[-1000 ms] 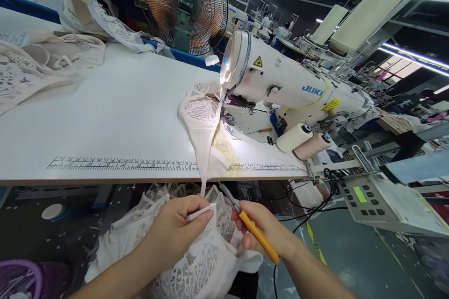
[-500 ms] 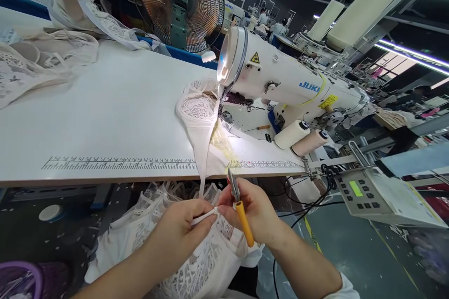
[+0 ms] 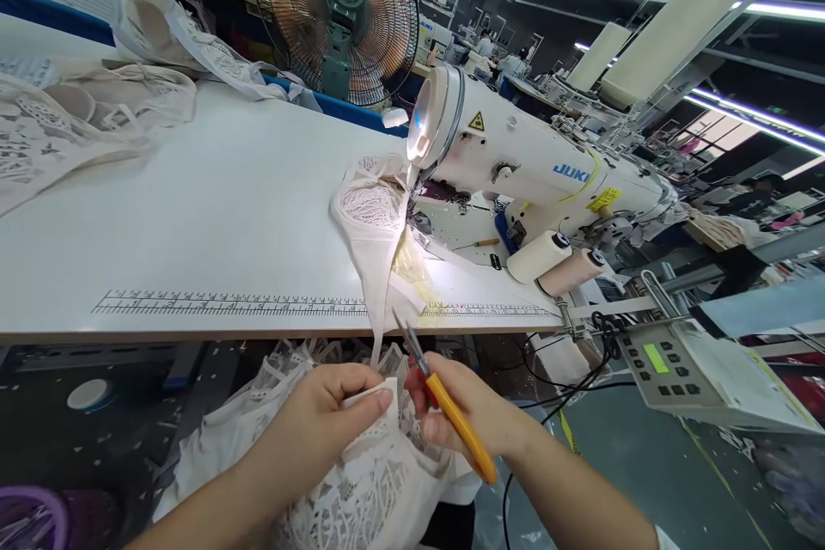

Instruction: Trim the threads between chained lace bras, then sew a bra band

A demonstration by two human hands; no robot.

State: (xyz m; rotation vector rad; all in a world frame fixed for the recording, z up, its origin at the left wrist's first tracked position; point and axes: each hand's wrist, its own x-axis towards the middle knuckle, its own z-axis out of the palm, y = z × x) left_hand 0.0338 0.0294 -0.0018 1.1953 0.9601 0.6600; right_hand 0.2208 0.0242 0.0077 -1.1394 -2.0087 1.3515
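Between the thumb and fingers of my left hand [image 3: 345,408] the end of a white fabric band [image 3: 388,387] is pinched, its square end standing up. My right hand [image 3: 467,404] is closed around scissors with an orange handle [image 3: 461,428]. Their metal blades [image 3: 411,342] point up and left, a little above and right of the band end. Something red shows at my right fingers. White lace bras [image 3: 367,494] are heaped below both hands. Another lace bra [image 3: 369,219] lies under the sewing machine's head, and its narrow strap hangs over the table edge.
The white sewing machine [image 3: 534,155] stands on the table [image 3: 245,215], with two thread cones [image 3: 540,256] to its right. More bras [image 3: 96,116] lie at the left. A fan [image 3: 339,17] is behind the table. A control box [image 3: 667,365] sits at the right, a purple bin [image 3: 61,507] lower left.
My right hand has drawn slightly right, away from my left fingers, and the scissors have tilted to the left. The band end now stands up in my left hand. The view has shifted slightly.
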